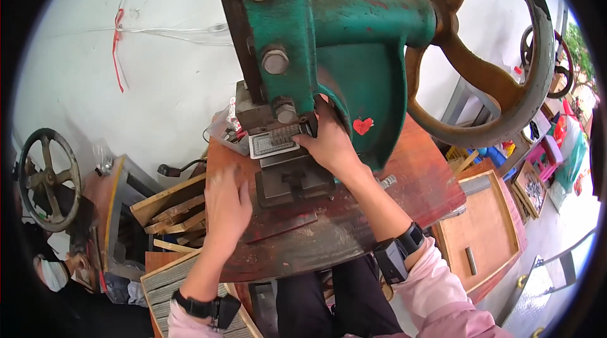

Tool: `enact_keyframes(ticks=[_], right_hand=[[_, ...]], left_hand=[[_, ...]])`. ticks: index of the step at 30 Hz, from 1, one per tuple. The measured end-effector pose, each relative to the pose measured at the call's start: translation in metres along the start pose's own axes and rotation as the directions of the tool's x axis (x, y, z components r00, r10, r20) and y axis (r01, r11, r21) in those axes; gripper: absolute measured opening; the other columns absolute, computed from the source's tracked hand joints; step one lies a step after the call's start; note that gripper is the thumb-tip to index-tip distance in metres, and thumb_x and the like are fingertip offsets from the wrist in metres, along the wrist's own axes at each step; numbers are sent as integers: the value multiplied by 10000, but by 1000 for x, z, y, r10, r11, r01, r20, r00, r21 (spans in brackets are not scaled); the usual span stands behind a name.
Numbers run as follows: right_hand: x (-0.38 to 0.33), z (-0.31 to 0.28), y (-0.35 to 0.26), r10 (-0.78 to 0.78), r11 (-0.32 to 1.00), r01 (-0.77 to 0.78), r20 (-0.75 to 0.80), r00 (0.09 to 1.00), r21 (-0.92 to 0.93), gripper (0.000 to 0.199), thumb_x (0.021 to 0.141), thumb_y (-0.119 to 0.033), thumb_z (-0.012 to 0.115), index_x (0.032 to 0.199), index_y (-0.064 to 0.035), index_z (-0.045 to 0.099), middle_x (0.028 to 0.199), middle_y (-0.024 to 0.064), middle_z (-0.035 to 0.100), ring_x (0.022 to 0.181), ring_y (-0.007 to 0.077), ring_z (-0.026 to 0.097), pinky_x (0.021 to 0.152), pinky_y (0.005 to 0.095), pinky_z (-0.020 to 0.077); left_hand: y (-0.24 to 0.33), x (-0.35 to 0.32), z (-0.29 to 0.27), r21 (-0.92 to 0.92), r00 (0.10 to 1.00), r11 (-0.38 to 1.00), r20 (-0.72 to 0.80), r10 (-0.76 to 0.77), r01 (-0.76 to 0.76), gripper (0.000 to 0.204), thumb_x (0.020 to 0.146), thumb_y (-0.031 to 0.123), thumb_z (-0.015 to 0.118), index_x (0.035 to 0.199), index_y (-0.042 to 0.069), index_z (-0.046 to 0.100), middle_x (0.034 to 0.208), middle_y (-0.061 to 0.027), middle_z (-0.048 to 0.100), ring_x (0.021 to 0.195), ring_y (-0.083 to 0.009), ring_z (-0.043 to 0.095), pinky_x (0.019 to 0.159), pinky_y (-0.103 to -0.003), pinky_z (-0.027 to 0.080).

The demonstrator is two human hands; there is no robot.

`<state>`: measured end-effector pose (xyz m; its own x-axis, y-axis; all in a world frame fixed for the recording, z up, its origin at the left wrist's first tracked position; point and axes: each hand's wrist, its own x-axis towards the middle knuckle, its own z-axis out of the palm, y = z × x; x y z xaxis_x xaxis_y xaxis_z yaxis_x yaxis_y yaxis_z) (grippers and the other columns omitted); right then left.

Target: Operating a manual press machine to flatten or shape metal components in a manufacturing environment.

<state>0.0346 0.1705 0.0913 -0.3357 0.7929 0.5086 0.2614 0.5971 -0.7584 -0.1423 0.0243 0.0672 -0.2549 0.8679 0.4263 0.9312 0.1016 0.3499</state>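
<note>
In front of me stands a green hand press [276, 41] with large bolts down its ram. A small flat silvery plate [265, 144] with rows of raised marks lies under the ram, slightly tilted, above a dark metal die block [292, 177]. My right hand [334, 143] grips the plate's right edge, its thumb on top. Its other fingers reach behind the ram and are partly hidden. Just left of the die block, my left hand [227, 205] hangs over the table edge, apart from the plate; its fingers are smeared by motion.
The press sits on a worn red-brown table [417, 174]. A large handwheel [537, 79] rises at the right. To the lower left is a tray of grey strips [158, 284]; at the right, a wooden tray [484, 224] holds a metal rod [471, 261]. Another person's hand [77, 262] shows far left.
</note>
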Motion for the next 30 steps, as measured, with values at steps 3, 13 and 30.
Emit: enact_keyframes(ticks=[3, 13, 30], right_hand=[[-4, -1, 4, -68, 995, 66, -28, 997, -75, 785, 696, -104, 760, 1341, 58, 343, 1367, 230, 383, 1274, 364, 386, 1024, 409, 373], [-133, -48, 24, -103, 993, 92, -137, 985, -78, 503, 781, -73, 678, 1231, 25, 475, 1179, 229, 517, 1132, 390, 471, 952, 425, 398], [-166, -53, 53, -52, 963, 8, -158, 986, -269, 220, 777, -45, 651, 984, 20, 619, 1027, 191, 602, 1071, 378, 518, 917, 425, 423]], left_hand=[[-7, -48, 18, 66, 965, 975, 167, 201, -214, 353, 800, 146, 666, 1116, 12, 586, 1144, -198, 561, 1091, -378, 517, 928, -442, 394], [28, -37, -9, 47, 906, 918, -149, 396, -394, 339, 773, 155, 700, 1101, 80, 653, 852, -62, 600, 807, -251, 545, 703, -364, 384], [36, 50, 2, 112, 1000, 994, -11, -19, 20, 409, 851, 435, 603, 1119, 129, 646, 1212, -145, 536, 1201, -331, 426, 939, -561, 281]])
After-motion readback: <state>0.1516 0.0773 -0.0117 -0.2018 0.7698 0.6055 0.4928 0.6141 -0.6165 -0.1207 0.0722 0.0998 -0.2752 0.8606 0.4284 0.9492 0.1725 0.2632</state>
